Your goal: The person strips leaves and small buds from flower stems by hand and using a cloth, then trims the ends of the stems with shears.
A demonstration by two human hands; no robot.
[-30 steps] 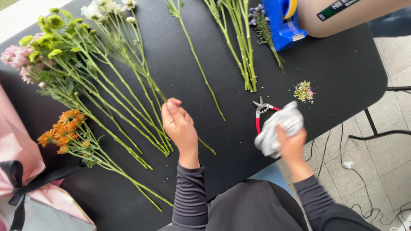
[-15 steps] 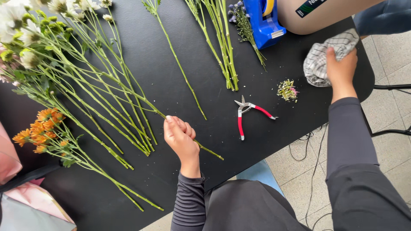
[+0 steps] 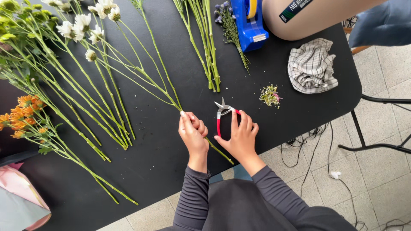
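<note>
My left hand (image 3: 193,133) is closed around a long green flower stem (image 3: 158,92) that runs up and left across the black table (image 3: 162,171); the stem's cut end sticks out below the hand. My right hand (image 3: 240,136) rests on the red-handled snips (image 3: 223,114), fingers over the handles, the short blades pointing up and left. The snips lie on the table just right of the held stem.
Rows of white and green flowers (image 3: 81,30) and an orange bunch (image 3: 23,115) lie at the left. More stems (image 3: 205,47), a blue tape dispenser (image 3: 248,23), a crumpled checked cloth (image 3: 311,65) and a small heap of trimmings (image 3: 269,95) sit farther back. Cables lie on the floor at right.
My right hand left the checked cloth at the table's far right and came back onto the snips. My left hand kept hold of the stem.
</note>
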